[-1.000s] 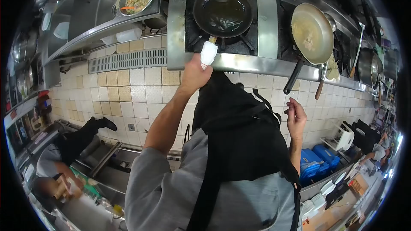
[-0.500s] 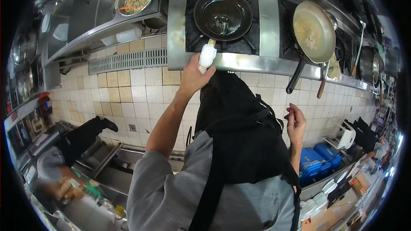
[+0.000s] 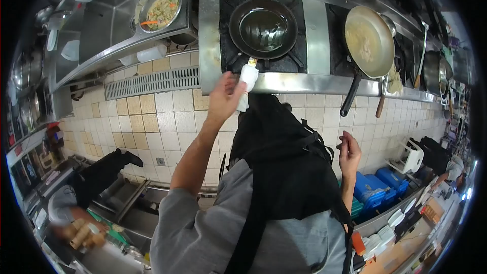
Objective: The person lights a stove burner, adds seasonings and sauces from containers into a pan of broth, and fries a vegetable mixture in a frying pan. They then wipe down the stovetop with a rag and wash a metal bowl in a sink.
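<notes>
A dark frying pan (image 3: 263, 29) with a shiny layer of oil sits on the left burner. White cloth (image 3: 248, 77) is wrapped around its handle, with a loose end hanging below the stove edge. My left hand (image 3: 224, 99) is right beside this wrapped handle, fingers raised and apart, the thumb close to the cloth. Low on the right, away from the stove, my right hand (image 3: 349, 155) hangs with loosely bent fingers and nothing visible in it. The nearest thing above it is the black handle (image 3: 351, 94) of a second pan (image 3: 378, 45), which holds pale liquid with bits of food.
Bowls of chopped vegetables (image 3: 160, 11) stand left of the stove by a steel sink (image 3: 109, 15). A wooden-handled utensil (image 3: 381, 99) juts over the stove edge at right. Behind me are blue bins (image 3: 369, 189) and a white chair (image 3: 406, 158). Another person (image 3: 66, 205) works at lower left.
My left hand has let go of the wrapped pan handle and opened, shifting slightly left of it. The cloth's loose end now shows hanging down. My right hand stays nearly in place.
</notes>
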Demonstrator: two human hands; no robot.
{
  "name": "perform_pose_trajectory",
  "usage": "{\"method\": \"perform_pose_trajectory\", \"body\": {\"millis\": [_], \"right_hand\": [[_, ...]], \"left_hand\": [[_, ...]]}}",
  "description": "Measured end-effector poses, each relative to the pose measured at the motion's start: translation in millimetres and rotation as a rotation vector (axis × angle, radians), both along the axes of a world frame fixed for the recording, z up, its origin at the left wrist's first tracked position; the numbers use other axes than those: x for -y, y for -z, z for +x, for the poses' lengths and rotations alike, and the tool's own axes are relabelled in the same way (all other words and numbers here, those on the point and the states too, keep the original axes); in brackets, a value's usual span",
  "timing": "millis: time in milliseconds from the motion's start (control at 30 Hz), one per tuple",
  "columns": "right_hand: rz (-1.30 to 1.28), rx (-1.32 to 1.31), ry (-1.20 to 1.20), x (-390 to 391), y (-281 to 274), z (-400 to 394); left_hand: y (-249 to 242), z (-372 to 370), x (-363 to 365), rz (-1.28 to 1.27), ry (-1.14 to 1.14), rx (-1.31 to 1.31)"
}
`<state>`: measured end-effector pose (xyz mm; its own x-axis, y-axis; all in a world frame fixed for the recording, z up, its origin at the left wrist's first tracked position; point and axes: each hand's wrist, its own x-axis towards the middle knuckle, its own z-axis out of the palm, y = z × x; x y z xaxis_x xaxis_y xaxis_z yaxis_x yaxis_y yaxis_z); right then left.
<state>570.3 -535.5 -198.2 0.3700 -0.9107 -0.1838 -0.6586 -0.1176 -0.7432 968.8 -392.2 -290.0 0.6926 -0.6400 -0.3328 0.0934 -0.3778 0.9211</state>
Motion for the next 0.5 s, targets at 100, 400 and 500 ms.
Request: {"method": "perform_pose_trajectory", "body": {"millis": [100,400,500], "right_hand": [[-0.032,-0.004,0.035,-4,1,-3],[-0.012,0.047,0.051,-5,-11,5],[-0.046,0.053,0.021,-1,-21,19]], "left_hand": [[12,57,-12,-0.187,-0.318,-0.101],[-10,254,3,-0.278,-0.722,-0.309],[-16,284,12,-0.297,-0.582,-0.437]]}}
